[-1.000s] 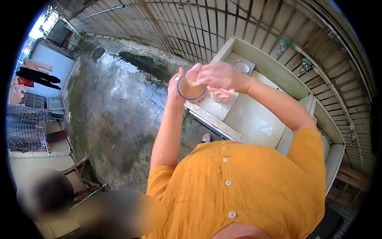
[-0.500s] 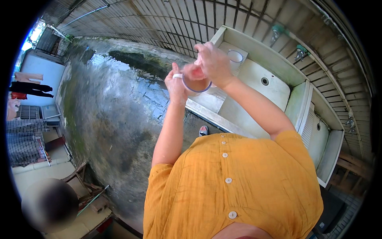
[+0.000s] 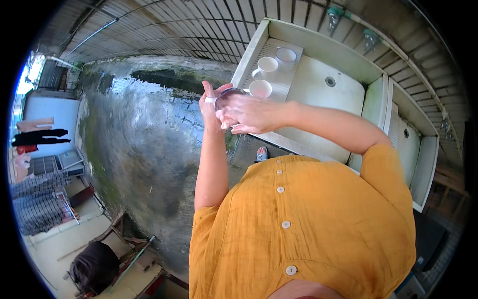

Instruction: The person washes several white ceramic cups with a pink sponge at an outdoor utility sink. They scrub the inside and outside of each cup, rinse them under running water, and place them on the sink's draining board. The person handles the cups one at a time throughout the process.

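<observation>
Over the near left corner of a sink, my left hand (image 3: pixel 209 110) grips a mug (image 3: pixel 219 99) with a dark blue rim, its thumb pointing up beside the white handle. Across the mug lies my right hand (image 3: pixel 251 113), fingers bent against it and partly smeared by motion. Whatever is under those fingers is hard to make out. Past my right hand, two white mugs (image 3: pixel 268 68) (image 3: pixel 260 89) and a blue-rimmed cup (image 3: pixel 286 56) stand on the ribbed part of the sink (image 3: pixel 318 102).
Taps (image 3: pixel 334 19) stick out from the tiled wall above the sink, and a second basin (image 3: pixel 407 149) adjoins it on the right. Wet concrete floor (image 3: pixel 149 144) spreads to the left. Hanging clothes (image 3: pixel 42 137) and a dark covered object (image 3: pixel 94 266) are at the far left.
My right hand has dropped from above the mug's mouth to lie across it. The mug has tilted, and the white mugs in the sink have come into view. Pinkish stuff showed at the mug before.
</observation>
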`<state>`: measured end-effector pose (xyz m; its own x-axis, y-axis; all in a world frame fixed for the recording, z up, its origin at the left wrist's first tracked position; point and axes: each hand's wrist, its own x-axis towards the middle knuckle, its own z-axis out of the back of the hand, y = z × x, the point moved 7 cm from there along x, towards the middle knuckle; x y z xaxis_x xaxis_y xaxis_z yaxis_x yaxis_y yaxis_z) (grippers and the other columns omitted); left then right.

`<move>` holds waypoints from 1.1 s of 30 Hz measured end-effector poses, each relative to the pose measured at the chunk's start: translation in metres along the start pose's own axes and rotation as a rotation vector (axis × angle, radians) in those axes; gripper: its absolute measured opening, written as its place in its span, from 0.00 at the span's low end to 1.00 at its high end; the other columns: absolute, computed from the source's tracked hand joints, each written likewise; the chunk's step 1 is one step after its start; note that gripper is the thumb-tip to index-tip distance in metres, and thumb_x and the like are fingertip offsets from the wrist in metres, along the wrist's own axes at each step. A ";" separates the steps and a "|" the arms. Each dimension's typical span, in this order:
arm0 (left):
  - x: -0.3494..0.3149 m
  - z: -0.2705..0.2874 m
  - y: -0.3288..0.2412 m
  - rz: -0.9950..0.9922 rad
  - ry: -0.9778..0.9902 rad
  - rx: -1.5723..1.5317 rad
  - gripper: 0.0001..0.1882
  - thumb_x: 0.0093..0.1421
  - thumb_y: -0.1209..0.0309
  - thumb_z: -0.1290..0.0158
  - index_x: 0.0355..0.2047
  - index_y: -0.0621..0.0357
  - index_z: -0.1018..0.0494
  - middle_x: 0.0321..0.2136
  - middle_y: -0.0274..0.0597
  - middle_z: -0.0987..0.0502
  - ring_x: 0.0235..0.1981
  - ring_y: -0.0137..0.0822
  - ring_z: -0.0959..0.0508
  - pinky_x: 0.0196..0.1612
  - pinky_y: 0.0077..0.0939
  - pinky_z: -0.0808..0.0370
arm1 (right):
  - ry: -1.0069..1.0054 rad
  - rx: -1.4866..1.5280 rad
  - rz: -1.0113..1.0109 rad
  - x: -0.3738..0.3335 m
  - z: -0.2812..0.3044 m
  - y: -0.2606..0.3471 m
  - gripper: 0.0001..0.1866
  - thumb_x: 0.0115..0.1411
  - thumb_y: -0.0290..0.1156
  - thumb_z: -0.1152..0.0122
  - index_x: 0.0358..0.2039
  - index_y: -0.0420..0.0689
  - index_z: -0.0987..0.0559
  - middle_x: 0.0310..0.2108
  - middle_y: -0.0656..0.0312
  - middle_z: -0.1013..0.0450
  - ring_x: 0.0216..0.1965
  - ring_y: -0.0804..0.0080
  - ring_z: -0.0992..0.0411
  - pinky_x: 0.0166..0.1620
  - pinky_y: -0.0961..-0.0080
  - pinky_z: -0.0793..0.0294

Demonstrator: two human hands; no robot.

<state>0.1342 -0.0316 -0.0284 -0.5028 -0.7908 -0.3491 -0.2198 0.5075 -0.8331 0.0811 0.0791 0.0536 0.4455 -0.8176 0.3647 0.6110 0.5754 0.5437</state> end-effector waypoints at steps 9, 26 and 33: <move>0.004 0.001 -0.012 -0.180 0.003 0.084 0.37 0.60 0.41 0.55 0.35 0.75 0.27 0.29 0.49 0.22 0.27 0.38 0.23 0.35 0.29 0.24 | 0.346 -0.831 -0.176 0.017 -0.050 -0.018 0.13 0.49 0.34 0.42 0.35 0.42 0.21 0.42 0.58 0.29 0.50 0.61 0.34 0.56 0.67 0.39; -0.017 -0.011 -0.032 -0.249 -0.111 0.097 0.28 0.62 0.49 0.52 0.29 0.69 0.29 0.26 0.47 0.22 0.22 0.32 0.24 0.27 0.24 0.25 | 0.234 -0.554 -0.307 0.029 -0.042 -0.027 0.20 0.46 0.37 0.38 0.37 0.38 0.26 0.40 0.53 0.28 0.41 0.59 0.28 0.42 0.69 0.29; -0.002 0.001 -0.024 -0.104 -0.040 0.020 0.26 0.61 0.51 0.49 0.35 0.69 0.28 0.27 0.48 0.23 0.29 0.39 0.22 0.34 0.32 0.24 | -0.182 -0.235 -0.472 0.008 0.013 0.002 0.28 0.50 0.43 0.35 0.43 0.35 0.30 0.39 0.53 0.28 0.34 0.57 0.27 0.38 0.67 0.29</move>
<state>0.1408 -0.0423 -0.0082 -0.4443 -0.8519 -0.2771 -0.2517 0.4156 -0.8740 0.0772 0.0730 0.0678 -0.0197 -0.9658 0.2585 0.8558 0.1174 0.5039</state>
